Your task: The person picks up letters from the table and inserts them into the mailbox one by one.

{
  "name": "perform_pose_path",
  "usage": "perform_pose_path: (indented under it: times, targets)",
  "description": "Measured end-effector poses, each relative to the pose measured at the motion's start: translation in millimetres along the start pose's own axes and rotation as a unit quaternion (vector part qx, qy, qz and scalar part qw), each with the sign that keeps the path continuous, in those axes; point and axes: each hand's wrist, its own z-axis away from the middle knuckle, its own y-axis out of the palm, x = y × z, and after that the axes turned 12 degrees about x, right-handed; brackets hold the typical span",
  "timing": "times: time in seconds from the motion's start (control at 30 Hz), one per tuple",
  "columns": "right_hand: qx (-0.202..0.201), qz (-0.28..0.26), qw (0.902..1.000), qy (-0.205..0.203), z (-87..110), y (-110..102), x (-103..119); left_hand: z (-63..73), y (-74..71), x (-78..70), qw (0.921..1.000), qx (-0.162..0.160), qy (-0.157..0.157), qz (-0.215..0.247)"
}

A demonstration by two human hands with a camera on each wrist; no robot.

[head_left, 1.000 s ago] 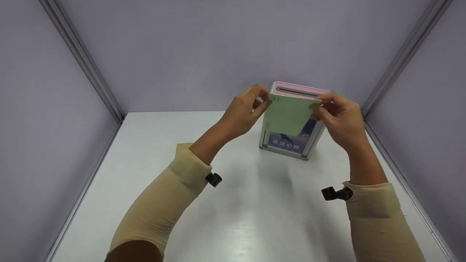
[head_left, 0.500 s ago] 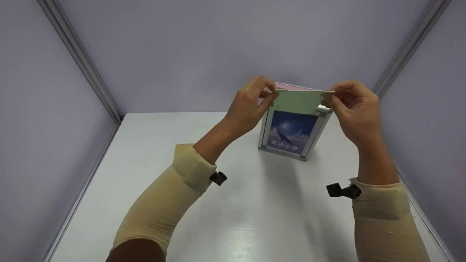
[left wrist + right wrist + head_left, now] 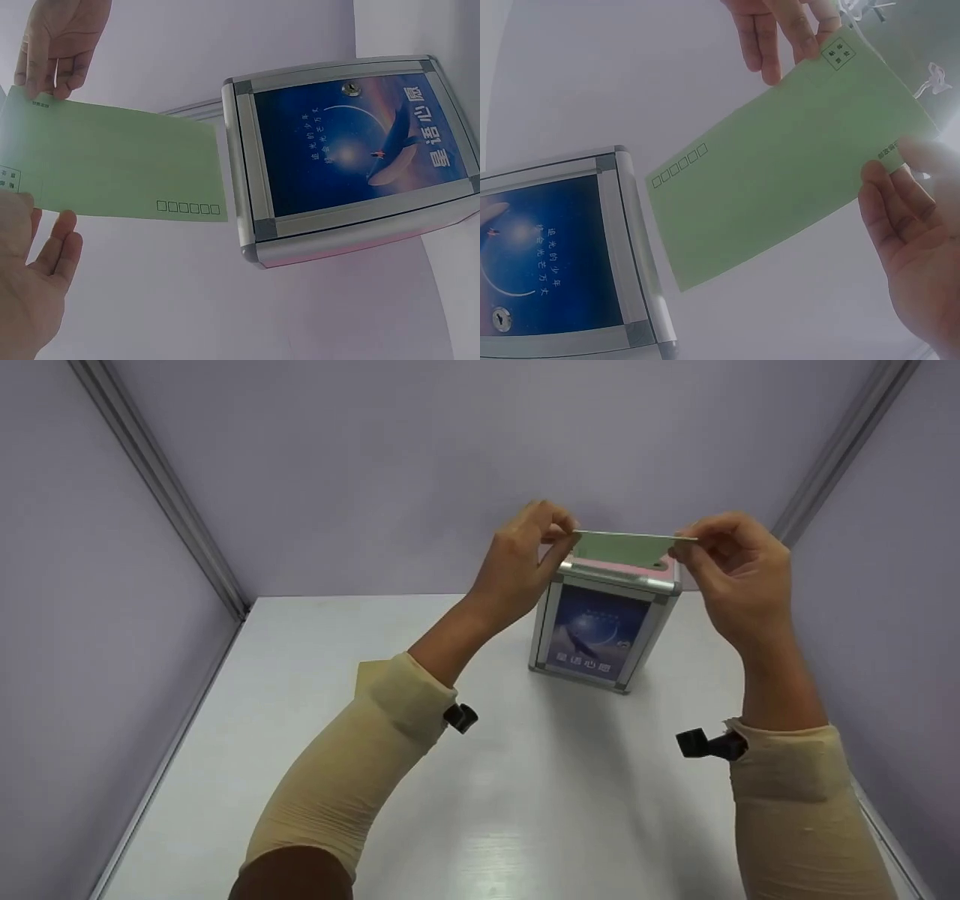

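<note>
A green envelope (image 3: 624, 549) with printed postcode squares is stretched between both hands, just above a box. My left hand (image 3: 519, 561) pinches one edge between thumb and fingers; my right hand (image 3: 741, 579) pinches the opposite edge. The box (image 3: 596, 631) stands upright on the table, silver-framed, with a blue whale picture and a small lock (image 3: 351, 89) on its front. Its pink top (image 3: 616, 570) is partly covered by the envelope in the head view. In both wrist views the envelope's lower edge is close to the box's top, with a narrow gap between them.
A yellowish flat piece (image 3: 367, 676) lies on the white table (image 3: 480, 780), partly hidden under the left sleeve. Pale walls (image 3: 420, 472) enclose the table at the back and sides, with metal rails at the corners. Small black clips (image 3: 460, 718) sit at the cuffs.
The envelope has risen from the box's front to above its top, uncovering the picture. Both hands have moved up and slightly right, still pinching the envelope.
</note>
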Motion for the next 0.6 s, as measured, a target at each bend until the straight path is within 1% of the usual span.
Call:
perform_pose_path:
  times: [0.07, 0.13, 0.23, 0.3, 0.4, 0.5, 0.6]
  targets:
    - [-0.001, -0.005, 1.0000, 0.006, -0.2, 0, -3, -3.4, 2.6, 4.5, 1.0000, 0.000, -0.001, 0.004]
    - [-0.003, 0.009, 0.9998, 0.020, 0.1, 0, -7, -6.2, 5.5, 10.0, 0.9999, -0.001, -0.003, 0.011]
    - [-0.003, 0.036, 0.9980, 0.052, 0.7, 2, -11, -8.1, 8.8, 17.2, 0.9998, -0.003, -0.006, 0.021]
    - [0.000, 0.062, 0.9956, 0.070, 0.8, 3, -13, -8.1, 9.9, 19.9, 0.9997, -0.004, -0.010, 0.022]
    - [0.004, 0.077, 0.9936, 0.082, -0.4, 4, -15, -8.3, 10.6, 21.1, 0.9995, -0.003, -0.023, 0.020]
    - [0.007, 0.093, 0.9921, 0.084, -3.5, 4, -17, -10.2, 12.1, 20.5, 0.9993, -0.005, -0.036, -0.002]
    - [0.011, 0.117, 0.9889, 0.091, -6.5, 2, -17, -12.9, 15.3, 20.2, 0.9977, -0.013, -0.037, -0.055]
